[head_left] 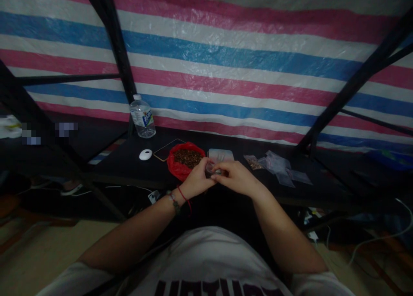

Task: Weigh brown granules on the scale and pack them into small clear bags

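My left hand is closed around the side of a small clear plastic bag, just in front of the black table's far items. Fingers of my right hand are pinched at the same bag from the other side. What is inside the bag is too small to make out. A red plastic bag, open at the top, stands by my left hand and holds many small brown pieces. Behind my fingers lies a flat, pale rectangular object, partly hidden by the right hand.
To the right lie a small bag with brown pieces and several clear plastic bags. A phone, a white rounded object and a clear bottle are at left. Black metal posts flank the black tabletop, before a striped sheet.
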Motion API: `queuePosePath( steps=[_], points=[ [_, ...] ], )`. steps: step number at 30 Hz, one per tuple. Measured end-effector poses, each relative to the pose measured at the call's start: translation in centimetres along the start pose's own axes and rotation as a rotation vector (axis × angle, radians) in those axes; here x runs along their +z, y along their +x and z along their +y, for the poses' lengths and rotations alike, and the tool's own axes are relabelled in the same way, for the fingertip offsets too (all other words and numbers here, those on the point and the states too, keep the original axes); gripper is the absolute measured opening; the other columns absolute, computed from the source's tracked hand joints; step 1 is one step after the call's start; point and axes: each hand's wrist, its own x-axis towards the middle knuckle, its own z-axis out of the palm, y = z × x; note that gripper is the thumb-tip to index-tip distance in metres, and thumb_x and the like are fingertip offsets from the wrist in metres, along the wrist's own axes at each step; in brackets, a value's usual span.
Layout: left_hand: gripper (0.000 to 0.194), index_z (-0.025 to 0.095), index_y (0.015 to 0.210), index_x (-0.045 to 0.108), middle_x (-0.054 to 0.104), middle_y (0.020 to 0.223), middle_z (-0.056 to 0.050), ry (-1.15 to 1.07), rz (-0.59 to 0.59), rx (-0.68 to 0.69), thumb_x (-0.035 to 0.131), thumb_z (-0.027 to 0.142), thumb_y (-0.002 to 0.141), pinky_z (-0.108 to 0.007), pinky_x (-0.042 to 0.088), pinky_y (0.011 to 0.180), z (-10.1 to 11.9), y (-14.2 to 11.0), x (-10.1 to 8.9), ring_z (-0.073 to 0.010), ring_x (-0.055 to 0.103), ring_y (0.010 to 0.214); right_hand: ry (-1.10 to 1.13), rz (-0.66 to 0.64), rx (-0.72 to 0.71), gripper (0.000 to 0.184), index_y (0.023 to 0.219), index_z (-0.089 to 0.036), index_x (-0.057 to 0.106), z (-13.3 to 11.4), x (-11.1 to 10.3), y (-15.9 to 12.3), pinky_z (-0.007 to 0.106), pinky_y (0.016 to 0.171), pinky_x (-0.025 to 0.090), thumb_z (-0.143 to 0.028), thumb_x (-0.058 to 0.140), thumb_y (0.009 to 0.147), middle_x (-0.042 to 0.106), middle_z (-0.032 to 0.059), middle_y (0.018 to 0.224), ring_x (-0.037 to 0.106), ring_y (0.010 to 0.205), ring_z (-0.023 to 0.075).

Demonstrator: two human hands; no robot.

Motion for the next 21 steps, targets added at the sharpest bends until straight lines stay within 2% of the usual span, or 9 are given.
queuePosePath(
  steps=[3,6,9,11,12,15,18,21],
  points=[
    [0.065,0.018,0.123,0.047,0.062,0.104,-0.006,-0.105,-0.057,0.007,0.077,0.031,0.067,-0.033,0.048,0.083,0.1,0.0,-0.2,-0.0202,0.061,0.093,-0.022,-0.005,0.0,0.014,0.078,-0.016,0.066,0.2,-0.3,-0.3,0.022,0.058,0.034,-0.019,0.055,0.087,0.063,0.0002,0.071,0.054,0.062,0.0114],
    [0.076,0.019,0.131,0.043,0.06,0.118,-0.01,-0.375,-0.139,-0.044,0.079,0.034,0.066,-0.036,0.048,0.089,0.0,0.2,-0.5,-0.0225,0.061,0.102,0.01,0.087,-0.02,0.015,0.082,-0.017,0.064,0.6,-1.1,-0.7,0.024,0.065,0.039,-0.018,0.051,0.089,0.063,0.0013,0.077,0.056,0.069,0.0127],
    [0.063,0.016,0.123,0.054,0.065,0.116,-0.012,-0.626,-0.326,-0.126,0.078,0.034,0.068,-0.038,0.049,0.091,0.0,0.3,-0.8,-0.0231,0.063,0.101,0.027,0.185,-0.022,0.016,0.085,-0.018,0.064,0.7,-1.6,-1.4,0.025,0.068,0.042,-0.021,0.05,0.09,0.064,0.002,0.079,0.057,0.073,0.0139],
    [0.047,0.014,0.111,0.064,0.069,0.106,-0.011,-0.639,-0.439,-0.168,0.077,0.034,0.071,-0.038,0.05,0.088,0.1,0.4,-0.9,-0.0222,0.066,0.094,0.031,0.226,-0.02,0.015,0.084,-0.018,0.065,0.7,-1.7,-1.8,0.026,0.069,0.044,-0.023,0.051,0.09,0.065,0.0028,0.08,0.059,0.074,0.0148],
    [0.04,0.014,0.106,0.067,0.071,0.101,-0.01,-0.612,-0.459,-0.179,0.075,0.034,0.072,-0.037,0.051,0.087,0.2,0.4,-0.9,-0.0213,0.067,0.091,0.033,0.252,-0.021,0.015,0.084,-0.019,0.066,0.6,-1.6,-2.0,0.027,0.071,0.045,-0.023,0.053,0.089,0.067,0.0034,0.081,0.06,0.076,0.0153],
    [0.033,0.014,0.099,0.07,0.072,0.095,-0.008,-0.525,-0.399,-0.181,0.073,0.035,0.075,-0.034,0.052,0.081,0.4,0.4,-1.0,-0.0194,0.067,0.084,0.079,0.356,-0.002,0.014,0.093,-0.02,0.069,0.6,-1.3,-2.2,0.028,0.074,0.047,-0.024,0.057,0.086,0.07,0.0046,0.086,0.063,0.078,0.0162],
    [0.035,0.013,0.099,0.069,0.072,0.096,-0.008,-0.468,-0.328,-0.14,0.073,0.037,0.074,-0.032,0.052,0.079,0.7,0.4,-1.0,-0.0192,0.066,0.085,0.224,0.369,0.081,0.029,0.108,-0.02,0.067,1.1,-0.8,-2.1,0.027,0.068,0.049,-0.027,0.063,0.08,0.07,0.0038,0.085,0.063,0.074,0.0156],
    [0.037,0.013,0.1,0.068,0.072,0.094,-0.007,-0.415,-0.285,-0.109,0.075,0.036,0.072,-0.031,0.051,0.078,0.8,0.3,-1.0,-0.0187,0.066,0.084,0.354,0.283,0.152,0.023,0.091,-0.017,0.07,2.1,-0.4,-1.7,0.026,0.063,0.047,-0.034,0.069,0.075,0.068,0.0032,0.078,0.061,0.069,0.0153]
  ],
)
